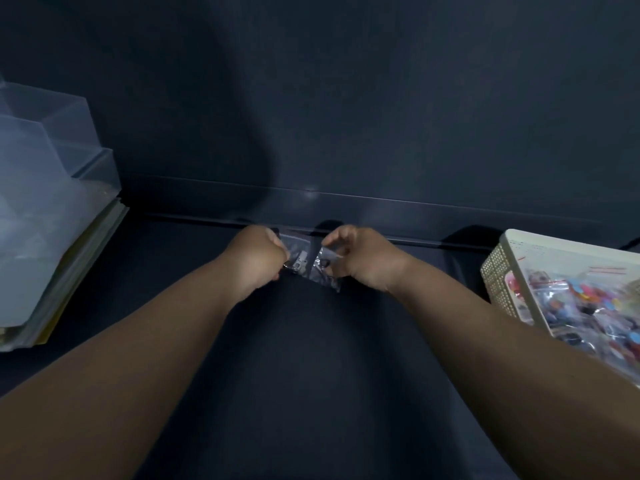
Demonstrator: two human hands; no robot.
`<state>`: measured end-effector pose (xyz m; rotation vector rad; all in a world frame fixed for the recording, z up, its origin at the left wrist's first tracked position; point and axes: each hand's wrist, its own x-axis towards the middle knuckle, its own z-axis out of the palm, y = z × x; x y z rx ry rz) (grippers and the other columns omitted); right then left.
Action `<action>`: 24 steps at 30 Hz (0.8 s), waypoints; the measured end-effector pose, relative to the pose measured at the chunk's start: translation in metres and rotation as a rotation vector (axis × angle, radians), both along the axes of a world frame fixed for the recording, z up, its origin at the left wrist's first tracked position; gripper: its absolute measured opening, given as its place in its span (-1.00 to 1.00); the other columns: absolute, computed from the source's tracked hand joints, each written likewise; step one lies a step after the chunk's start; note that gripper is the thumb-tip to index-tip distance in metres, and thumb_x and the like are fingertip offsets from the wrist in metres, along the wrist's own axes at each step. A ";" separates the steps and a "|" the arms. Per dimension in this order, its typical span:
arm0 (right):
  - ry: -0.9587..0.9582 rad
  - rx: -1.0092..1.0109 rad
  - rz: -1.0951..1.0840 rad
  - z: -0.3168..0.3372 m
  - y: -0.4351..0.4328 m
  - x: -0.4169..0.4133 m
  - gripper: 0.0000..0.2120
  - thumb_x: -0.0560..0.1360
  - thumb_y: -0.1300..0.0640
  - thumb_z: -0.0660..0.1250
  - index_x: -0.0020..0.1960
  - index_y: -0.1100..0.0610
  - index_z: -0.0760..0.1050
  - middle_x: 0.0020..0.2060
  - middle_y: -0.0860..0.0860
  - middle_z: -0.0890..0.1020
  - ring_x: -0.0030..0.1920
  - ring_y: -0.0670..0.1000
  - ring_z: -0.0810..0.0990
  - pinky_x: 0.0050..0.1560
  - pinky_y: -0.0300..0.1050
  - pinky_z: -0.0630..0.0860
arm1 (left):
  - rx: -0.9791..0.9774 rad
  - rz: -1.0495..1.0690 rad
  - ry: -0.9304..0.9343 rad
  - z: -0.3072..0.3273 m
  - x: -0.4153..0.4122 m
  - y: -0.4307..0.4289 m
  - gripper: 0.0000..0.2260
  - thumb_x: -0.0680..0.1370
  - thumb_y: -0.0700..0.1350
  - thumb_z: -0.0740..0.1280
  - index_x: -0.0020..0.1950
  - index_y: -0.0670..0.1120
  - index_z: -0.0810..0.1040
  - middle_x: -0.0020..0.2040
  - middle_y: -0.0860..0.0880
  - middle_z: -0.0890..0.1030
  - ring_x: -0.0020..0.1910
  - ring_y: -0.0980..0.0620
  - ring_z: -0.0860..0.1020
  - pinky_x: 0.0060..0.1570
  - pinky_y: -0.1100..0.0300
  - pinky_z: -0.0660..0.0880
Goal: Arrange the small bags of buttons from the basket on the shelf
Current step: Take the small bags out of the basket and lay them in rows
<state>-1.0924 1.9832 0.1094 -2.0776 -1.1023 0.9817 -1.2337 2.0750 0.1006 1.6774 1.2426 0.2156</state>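
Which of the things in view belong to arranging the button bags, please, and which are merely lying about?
In the job: left hand, holding left bag; right hand, pinching right bag; basket with more bags; shelf.
Lying about: clear boxes; stack beneath them.

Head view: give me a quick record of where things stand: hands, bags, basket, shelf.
left hand: curled round a clear bag with metal pieces in it, near the back of the shelf
right hand: pinches a second bag right beside the first
contact between the two: touching or overlapping, cannot tell which
basket: far right on the shelf, holds bags of coloured buttons
left side: clear plastic boxes, stacked
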 end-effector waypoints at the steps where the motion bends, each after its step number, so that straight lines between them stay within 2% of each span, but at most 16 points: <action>1: -0.017 0.007 -0.002 -0.002 0.002 0.000 -0.63 0.38 0.33 0.46 0.09 0.06 0.43 -0.15 -0.02 0.51 -0.23 -0.11 0.48 -0.31 -0.42 0.40 | 0.038 -0.020 0.039 0.000 0.000 0.001 -0.91 0.53 -0.17 0.32 -0.17 -0.14 0.55 -0.19 -0.17 0.63 -0.22 -0.14 0.61 -0.32 0.19 0.45; 3: -0.075 0.044 -0.012 -0.006 0.005 0.001 -0.54 0.35 0.31 0.49 0.13 0.02 0.38 0.00 0.02 0.46 -0.14 -0.09 0.47 -0.25 -0.38 0.41 | 0.116 -0.064 0.107 -0.001 -0.001 0.004 -0.88 0.51 -0.14 0.33 -0.11 -0.18 0.59 -0.15 -0.18 0.65 -0.12 -0.17 0.63 -0.17 0.09 0.53; 5: -0.139 0.095 -0.027 -0.008 0.004 0.000 -0.42 0.33 0.29 0.51 0.24 0.01 0.36 0.12 0.00 0.36 0.05 -0.04 0.46 -0.03 -0.32 0.43 | 0.200 -0.092 0.175 -0.001 -0.004 0.004 -0.82 0.50 -0.05 0.36 -0.05 -0.15 0.53 -0.15 -0.10 0.60 -0.11 -0.11 0.58 -0.12 0.08 0.49; 7: -0.234 0.169 -0.062 -0.009 -0.003 -0.001 -0.40 0.35 0.27 0.50 0.32 0.03 0.36 0.14 -0.04 0.33 0.17 -0.04 0.41 0.15 -0.33 0.34 | 0.285 -0.079 0.195 0.000 -0.008 0.000 -0.74 0.49 0.02 0.37 0.04 -0.09 0.43 -0.12 -0.02 0.52 -0.08 -0.05 0.52 -0.10 0.13 0.44; 9: -0.430 0.252 -0.085 -0.011 -0.016 -0.005 -0.55 0.40 0.23 0.45 0.25 0.08 0.44 0.13 -0.01 0.41 0.19 -0.02 0.40 0.18 -0.36 0.24 | 0.455 -0.078 0.135 -0.002 -0.013 -0.006 -0.73 0.51 -0.04 0.36 0.16 -0.07 0.43 0.04 -0.04 0.50 0.02 -0.07 0.51 -0.02 0.11 0.45; 11: -0.608 0.317 -0.012 -0.015 -0.029 -0.012 -0.74 0.45 0.24 0.36 0.14 0.12 0.53 0.10 0.04 0.52 0.14 0.07 0.45 0.12 -0.30 0.28 | 0.673 -0.190 0.082 -0.008 -0.018 -0.013 -0.74 0.53 -0.14 0.30 0.22 -0.07 0.48 0.13 -0.06 0.49 0.12 -0.08 0.45 0.08 0.10 0.42; 12: -0.651 0.329 0.053 -0.019 -0.035 -0.016 -0.77 0.46 0.27 0.32 0.10 0.13 0.56 0.09 0.06 0.56 0.11 0.12 0.48 0.13 -0.22 0.35 | 0.742 -0.282 0.078 -0.011 -0.021 -0.016 -0.73 0.54 -0.16 0.25 0.23 -0.08 0.50 0.16 -0.06 0.51 0.15 -0.09 0.44 0.11 0.10 0.40; 14: -0.701 0.295 0.178 -0.028 -0.044 -0.019 -0.66 0.42 0.33 0.25 0.14 0.12 0.58 0.13 0.08 0.61 0.10 0.19 0.55 0.17 -0.04 0.49 | 0.793 -0.463 0.090 -0.017 -0.025 -0.021 -0.65 0.51 -0.17 0.15 0.25 -0.10 0.54 0.22 -0.07 0.55 0.18 -0.13 0.46 0.17 0.06 0.42; 16: -0.736 0.218 0.274 -0.034 -0.049 -0.016 -0.52 0.39 0.35 0.19 0.26 0.11 0.54 0.23 0.07 0.58 0.21 0.19 0.54 0.30 0.05 0.43 | 0.801 -0.551 0.106 -0.022 -0.029 -0.024 -0.60 0.47 -0.18 0.12 0.25 -0.13 0.55 0.24 -0.09 0.57 0.21 -0.15 0.50 0.23 0.05 0.41; 18: -0.749 0.171 0.331 -0.031 -0.052 -0.009 -0.44 0.39 0.38 0.13 0.34 0.10 0.47 0.33 0.07 0.50 0.34 0.13 0.46 0.43 -0.13 0.18 | 0.801 -0.571 0.130 -0.023 -0.032 -0.024 -0.58 0.49 -0.18 0.11 0.30 -0.14 0.52 0.30 -0.10 0.53 0.28 -0.13 0.48 0.31 0.10 0.31; 20: -0.715 0.141 0.364 -0.023 -0.054 -0.004 -0.39 0.40 0.44 0.12 0.40 0.08 0.41 0.40 0.03 0.42 0.43 0.05 0.34 0.40 -0.33 -0.01 | 0.790 -0.576 0.153 -0.022 -0.032 -0.026 -0.56 0.52 -0.16 0.07 0.37 -0.13 0.46 0.38 -0.08 0.46 0.36 -0.09 0.40 0.37 0.16 0.22; 24: -0.620 0.141 0.389 -0.015 -0.056 -0.001 -0.34 0.39 0.49 0.10 0.40 0.04 0.40 0.43 -0.03 0.37 0.46 -0.03 0.26 0.32 -0.51 -0.05 | 0.774 -0.593 0.169 -0.022 -0.031 -0.029 -0.54 0.55 -0.13 0.02 0.43 -0.08 0.39 0.44 -0.03 0.38 0.42 -0.04 0.32 0.39 0.21 0.15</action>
